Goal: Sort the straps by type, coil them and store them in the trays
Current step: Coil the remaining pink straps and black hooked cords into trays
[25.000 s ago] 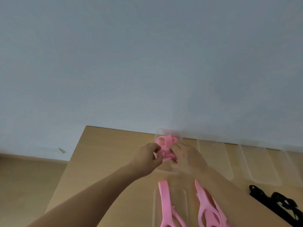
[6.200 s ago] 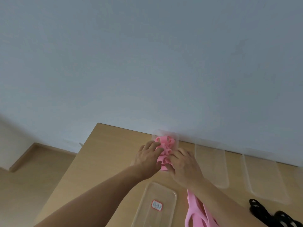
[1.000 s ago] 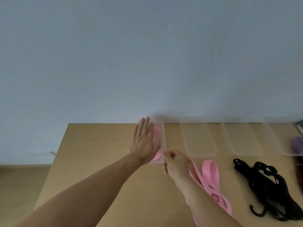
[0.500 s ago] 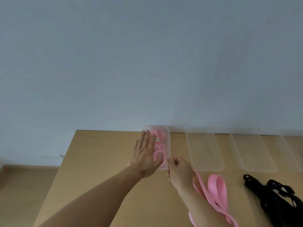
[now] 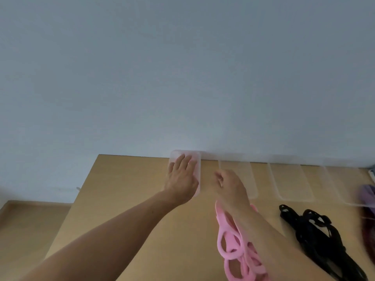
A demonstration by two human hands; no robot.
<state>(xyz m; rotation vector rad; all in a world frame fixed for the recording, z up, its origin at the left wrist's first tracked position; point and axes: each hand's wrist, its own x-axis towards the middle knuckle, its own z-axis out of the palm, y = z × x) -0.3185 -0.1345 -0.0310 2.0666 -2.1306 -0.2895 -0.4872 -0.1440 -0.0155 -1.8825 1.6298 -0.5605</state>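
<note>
A: What changed?
B: Right grip [image 5: 229,185] moved from the 1st tray [image 5: 197,173] toward the 2nd tray [image 5: 250,179]. Fingers curled; I cannot tell if it holds the pink straps [image 5: 223,222] lying on the surface [image 5: 132,189].
A: Left grip [image 5: 182,176]?
B: Still flat, fingers straight, on the 1st tray. That tray looks finished.

Bare table [image 5: 125,189] centre left, wide open. Upper centre, the left hand [image 5: 182,177] covers the first tray [image 5: 198,166]; clear trays [image 5: 290,181] line the wall [image 5: 182,78] rightward. Pink straps [image 5: 233,244] and black straps [image 5: 316,236] clog lower right, and a blurred purple thing [image 5: 368,194], perhaps more straps, crowds the right edge.
</note>
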